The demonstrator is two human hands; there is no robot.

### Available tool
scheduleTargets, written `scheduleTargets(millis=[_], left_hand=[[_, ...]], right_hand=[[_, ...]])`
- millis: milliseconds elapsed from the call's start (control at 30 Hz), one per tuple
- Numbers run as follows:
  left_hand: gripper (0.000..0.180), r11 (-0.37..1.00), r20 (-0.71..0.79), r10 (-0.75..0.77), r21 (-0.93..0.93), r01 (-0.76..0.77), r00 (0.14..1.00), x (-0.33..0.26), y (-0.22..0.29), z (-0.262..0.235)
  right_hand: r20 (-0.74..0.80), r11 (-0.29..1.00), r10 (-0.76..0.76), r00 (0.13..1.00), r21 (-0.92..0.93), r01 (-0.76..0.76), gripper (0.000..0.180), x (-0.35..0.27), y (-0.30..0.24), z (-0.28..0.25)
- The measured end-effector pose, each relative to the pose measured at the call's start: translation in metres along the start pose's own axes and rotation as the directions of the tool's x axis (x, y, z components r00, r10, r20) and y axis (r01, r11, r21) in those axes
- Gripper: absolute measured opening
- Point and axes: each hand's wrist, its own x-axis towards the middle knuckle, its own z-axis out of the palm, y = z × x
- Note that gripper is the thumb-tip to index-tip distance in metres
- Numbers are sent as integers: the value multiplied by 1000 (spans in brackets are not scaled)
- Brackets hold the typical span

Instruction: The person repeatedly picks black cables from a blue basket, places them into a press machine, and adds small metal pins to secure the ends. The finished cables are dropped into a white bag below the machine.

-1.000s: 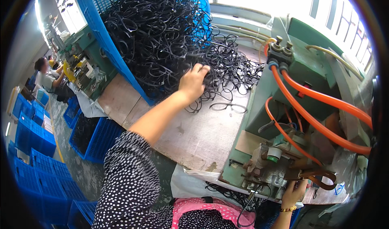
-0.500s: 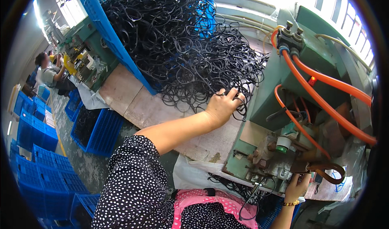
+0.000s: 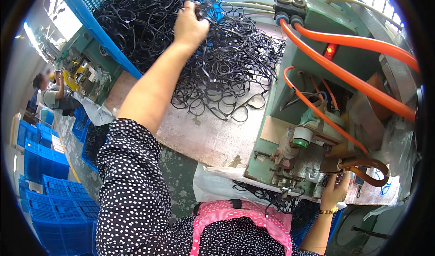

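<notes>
Operator at a pale, worn bench (image 3: pixel 204 138); clock directions run from its bare middle, twelve o'clock lying straight ahead of the operator. At eleven, a tilted blue plastic lattice crate (image 3: pixel 108 45) holds a tangled heap of thin black spectacle frames (image 3: pixel 136 34); the heap spills onto the bench between twelve and one, with one outlying black frame (image 3: pixel 248 107) just beside its near edge. The left hand (image 3: pixel 191 27) reaches to nearly twelve, over the heap, fingers partly curled, dark rims at the fingertips; from where I stand, blur makes it impossible to say whether a frame is gripped. The right hand (image 3: pixel 334 191), at four, rests fingers bent against the front of a green metal machine (image 3: pixel 267 165), below a looped brown strap (image 3: pixel 387 172); its fingertips are partly hidden, so I cannot tell what, if anything, it grasps. Thick orange hoses (image 3: pixel 349 81) cross at two, near a lit red lamp (image 3: pixel 331 52).

Likely faults: interlocked temples could make one lifted frame drag several, bending slender arms or tipping strays off the bench. Should the machine cycle while the right fingers lie close to its working parts, they could be pinched, attention being divided between two widely parted hands.
</notes>
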Motion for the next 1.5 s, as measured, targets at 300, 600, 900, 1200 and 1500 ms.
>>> scheduleTargets(millis=[300,600,900,1200,1500], left_hand=[[58,896,484,60,360,-260,873,-44,30,-31],[109,757,614,-239,603,-252,752,-99,34,30],[95,835,449,-242,548,-51,860,-98,8,65],[79,948,471,74,241,-209,879,-124,-10,11],[59,992,-89,32,-121,-43,996,0,-13,6]], right_hand=[[-56,997,-81,995,1,81,34,2,3,4],[-34,997,-52,998,-57,50,32,1,5,3],[-69,1000,-21,997,-10,20,30,-3,-1,3],[-123,972,-186,975,-168,164,29,-1,9,6],[-26,1000,-19,999,-19,19,31,-3,2,2]])
